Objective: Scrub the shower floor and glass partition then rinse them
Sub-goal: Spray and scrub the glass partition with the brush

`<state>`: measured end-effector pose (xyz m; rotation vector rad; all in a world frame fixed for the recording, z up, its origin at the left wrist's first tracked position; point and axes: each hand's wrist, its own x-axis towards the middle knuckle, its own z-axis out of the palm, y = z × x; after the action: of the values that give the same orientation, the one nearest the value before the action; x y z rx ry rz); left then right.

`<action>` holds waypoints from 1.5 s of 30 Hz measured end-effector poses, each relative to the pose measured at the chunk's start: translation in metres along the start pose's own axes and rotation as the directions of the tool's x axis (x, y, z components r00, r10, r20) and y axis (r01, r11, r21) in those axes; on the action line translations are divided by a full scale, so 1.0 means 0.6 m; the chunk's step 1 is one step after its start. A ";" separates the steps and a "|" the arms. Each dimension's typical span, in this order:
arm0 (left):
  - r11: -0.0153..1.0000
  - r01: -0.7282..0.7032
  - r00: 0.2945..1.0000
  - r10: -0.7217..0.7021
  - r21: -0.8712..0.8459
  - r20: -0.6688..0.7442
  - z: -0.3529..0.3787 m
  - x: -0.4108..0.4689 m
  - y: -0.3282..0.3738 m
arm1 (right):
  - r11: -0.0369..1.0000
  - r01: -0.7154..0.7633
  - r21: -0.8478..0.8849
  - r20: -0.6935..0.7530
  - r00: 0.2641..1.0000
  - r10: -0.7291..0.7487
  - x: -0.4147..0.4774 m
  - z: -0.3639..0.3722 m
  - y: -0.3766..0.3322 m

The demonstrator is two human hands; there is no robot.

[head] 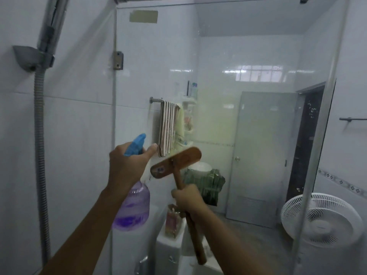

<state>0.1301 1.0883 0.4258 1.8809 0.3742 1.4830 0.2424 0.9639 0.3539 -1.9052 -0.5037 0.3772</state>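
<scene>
I face the glass partition (248, 126) from inside the shower. My left hand (127, 165) grips a spray bottle (132, 207) with purple liquid and a blue trigger head, its nozzle pointing at the glass. My right hand (188, 199) grips the wooden handle of a scrub brush (175, 162). The brush's flat wooden head is raised against or just in front of the glass, tilted up to the right. The shower floor is out of view.
A shower hose and holder (39, 62) hang on the tiled wall at left. Beyond the glass are a striped towel on a rail (167, 128), a toilet tank with a bottle on it (172, 225), a grey door (262, 155) and a white fan (321, 217).
</scene>
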 end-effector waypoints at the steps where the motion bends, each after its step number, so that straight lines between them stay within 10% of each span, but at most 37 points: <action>1: 1.000 0.015 1.000 -0.015 0.011 0.003 -0.005 0.000 0.001 | 0.998 0.058 0.008 -0.032 0.998 -0.057 0.011 -0.027 -0.043; 6: 0.999 0.037 0.999 -0.037 0.020 -0.007 -0.005 0.004 0.000 | 0.949 0.295 0.113 -0.204 0.941 -0.269 0.038 -0.158 -0.263; 14: 1.000 0.011 1.000 -0.010 -0.012 0.011 0.016 0.009 0.031 | 0.935 0.020 -0.353 0.014 1.000 -0.016 0.013 -0.056 -0.012; 17: 1.000 0.019 1.000 -0.019 -0.025 0.006 0.017 0.010 0.046 | 0.872 0.105 -0.477 -0.051 0.988 -0.147 0.034 -0.103 -0.073; 25: 0.994 0.000 0.999 0.005 -0.109 0.052 0.043 0.030 0.080 | 0.924 0.335 -0.185 -0.360 0.852 -0.381 -0.027 -0.368 -0.403; 36: 0.995 0.085 0.986 -0.077 -0.054 0.147 0.060 0.025 0.086 | 0.800 0.121 -0.587 -0.034 0.984 -0.174 -0.038 -0.317 -0.204; 45: 0.993 0.091 0.986 -0.079 -0.078 0.145 0.046 0.023 0.063 | 0.711 0.345 -0.613 -0.255 0.765 -0.591 -0.042 -0.334 -0.317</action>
<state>0.1528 1.0605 0.4588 1.8670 0.3162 1.2809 0.2854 0.8554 0.6059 -2.1964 -0.8371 -0.6078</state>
